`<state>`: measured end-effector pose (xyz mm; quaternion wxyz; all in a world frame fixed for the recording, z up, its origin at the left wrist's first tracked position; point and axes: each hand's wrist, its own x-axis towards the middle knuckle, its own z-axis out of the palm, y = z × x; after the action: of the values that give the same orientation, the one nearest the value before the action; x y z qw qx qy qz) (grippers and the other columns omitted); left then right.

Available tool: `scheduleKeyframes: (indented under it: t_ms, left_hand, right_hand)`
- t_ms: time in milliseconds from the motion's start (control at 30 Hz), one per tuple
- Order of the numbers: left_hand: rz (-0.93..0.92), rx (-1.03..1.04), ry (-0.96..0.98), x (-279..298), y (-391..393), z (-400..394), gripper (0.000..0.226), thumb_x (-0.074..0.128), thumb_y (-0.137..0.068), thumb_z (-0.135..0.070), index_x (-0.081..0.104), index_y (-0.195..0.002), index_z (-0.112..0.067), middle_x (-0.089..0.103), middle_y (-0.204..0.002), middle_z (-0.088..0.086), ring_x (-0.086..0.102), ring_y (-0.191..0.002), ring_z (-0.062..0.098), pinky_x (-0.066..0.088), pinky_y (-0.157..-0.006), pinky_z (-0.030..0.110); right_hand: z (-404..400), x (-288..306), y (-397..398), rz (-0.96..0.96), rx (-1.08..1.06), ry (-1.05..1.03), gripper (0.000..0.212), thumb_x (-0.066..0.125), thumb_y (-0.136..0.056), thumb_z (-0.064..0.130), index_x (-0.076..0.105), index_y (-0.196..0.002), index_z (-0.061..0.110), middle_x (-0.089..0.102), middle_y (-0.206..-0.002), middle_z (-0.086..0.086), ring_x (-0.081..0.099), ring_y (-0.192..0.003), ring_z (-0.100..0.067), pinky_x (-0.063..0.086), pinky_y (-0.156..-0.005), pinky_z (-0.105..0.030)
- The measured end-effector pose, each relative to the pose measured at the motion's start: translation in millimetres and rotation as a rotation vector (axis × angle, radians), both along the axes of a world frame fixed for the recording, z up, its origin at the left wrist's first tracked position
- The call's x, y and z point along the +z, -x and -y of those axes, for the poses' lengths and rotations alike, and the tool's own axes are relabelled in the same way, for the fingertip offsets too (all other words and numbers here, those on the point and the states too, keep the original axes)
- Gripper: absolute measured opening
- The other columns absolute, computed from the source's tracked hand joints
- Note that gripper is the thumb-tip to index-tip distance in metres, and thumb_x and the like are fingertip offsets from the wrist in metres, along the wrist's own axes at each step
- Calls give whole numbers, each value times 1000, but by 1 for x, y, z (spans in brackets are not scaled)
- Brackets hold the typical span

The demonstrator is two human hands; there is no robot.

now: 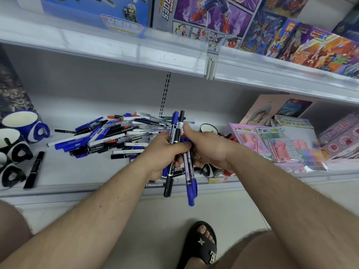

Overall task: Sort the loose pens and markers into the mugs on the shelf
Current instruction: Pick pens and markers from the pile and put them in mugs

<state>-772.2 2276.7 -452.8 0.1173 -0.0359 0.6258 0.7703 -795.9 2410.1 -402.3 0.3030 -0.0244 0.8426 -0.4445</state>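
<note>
A heap of loose blue, black, white and red pens and markers [120,133] lies on the white shelf [81,171]. My left hand [165,154] grips a bundle of blue and black markers [175,129], held upright over the shelf's front edge. My right hand [206,148] closes on the same bundle from the right, thumb pointing up. Blue-and-white mugs [25,123] and black-and-white mugs [13,150] stand at the far left. Another mug [208,129] is partly hidden behind my right hand, and one more [213,172] lies below my wrist.
A single black marker [34,169] lies near the left mugs. Pink stationery packs [272,146] fill the right of the shelf. Toy boxes [213,16] stand on the upper shelf. My foot in a black sandal [202,243] rests on the floor below.
</note>
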Motion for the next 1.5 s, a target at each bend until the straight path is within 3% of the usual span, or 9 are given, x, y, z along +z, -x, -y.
scheduleKeyframes:
  t_ms: [200, 367, 467, 700, 867, 1000, 1167, 1367, 1500]
  left_hand:
    - [183, 412, -371, -8, 14, 15, 11, 66, -92, -14, 60, -83, -12, 61, -53, 0, 51, -48, 12, 41, -41, 21]
    - [196, 492, -392, -18, 17, 15, 13, 66, -93, -20, 60, -85, -12, 63, -57, 6, 46, -47, 15, 41, -47, 24]
    - [164, 468, -380, -21, 18, 15, 7, 66, -93, -16, 61, -91, -11, 67, -61, 5, 55, -56, 17, 42, -44, 23]
    - [113, 306, -84, -31, 13, 9, 7, 69, -89, -9, 63, -90, -11, 68, -74, 5, 63, -54, 11, 43, -44, 22]
    - [123, 250, -24, -37, 18, 1, 5, 68, -92, -14, 68, -95, -11, 72, -83, 5, 63, -58, 15, 44, -46, 23]
    - [198, 258, -67, -39, 27, -8, 13, 65, -94, -21, 66, -94, -8, 66, -74, 5, 58, -52, 13, 43, -45, 24]
    - [265, 319, -156, -38, 43, -32, 21, 68, -92, -24, 58, -78, -11, 50, -62, 1, 48, -47, 12, 39, -42, 23]
    - [312, 359, -182, -40, 74, -66, 26, 68, -92, -27, 55, -73, -13, 46, -60, -1, 47, -39, 7, 40, -40, 20]
    - [241, 364, -110, -49, 93, -70, 26, 66, -93, -31, 57, -75, -15, 46, -61, -1, 45, -43, 9, 43, -49, 27]
  right_hand:
    - [-13, 0, 5, -72, -58, -234, 54, 27, -101, 61, 58, -120, 21, 66, -98, -2, 66, -87, -21, 55, -87, -39]
    - [-14, -8, 3, 93, -249, 92, 23, 48, -104, 32, 56, -110, 11, 68, -81, -13, 58, -55, -20, 45, -48, -27]
    - [-14, -9, 8, 38, -439, 225, 9, 50, -102, 10, 58, -103, 7, 67, -82, -18, 50, -50, -15, 39, -43, -22]
    - [-27, -9, 13, -50, -647, 328, 14, 48, -102, 3, 62, -104, 3, 62, -84, -14, 57, -54, -15, 49, -47, -21]
    - [-55, 9, 25, -237, -599, 161, 19, 49, -101, 1, 64, -90, 7, 64, -84, -15, 59, -56, -17, 51, -50, -23]
    - [-115, 20, 56, -379, -684, -41, 20, 49, -98, -4, 68, -102, 2, 63, -86, -15, 61, -56, -22, 57, -50, -24]
    - [-180, -13, 88, -391, -756, -307, 22, 58, -90, -2, 71, -107, 1, 67, -91, -11, 68, -79, -27, 60, -80, -41]
    - [-194, -66, 132, -441, -583, -655, 29, 50, -90, -1, 72, -106, 6, 65, -94, -10, 62, -89, -29, 44, -57, -24]
    - [-194, -100, 168, -459, -508, -733, 31, 46, -92, 3, 69, -112, 8, 67, -113, -11, 63, -100, -28, 53, -79, -29]
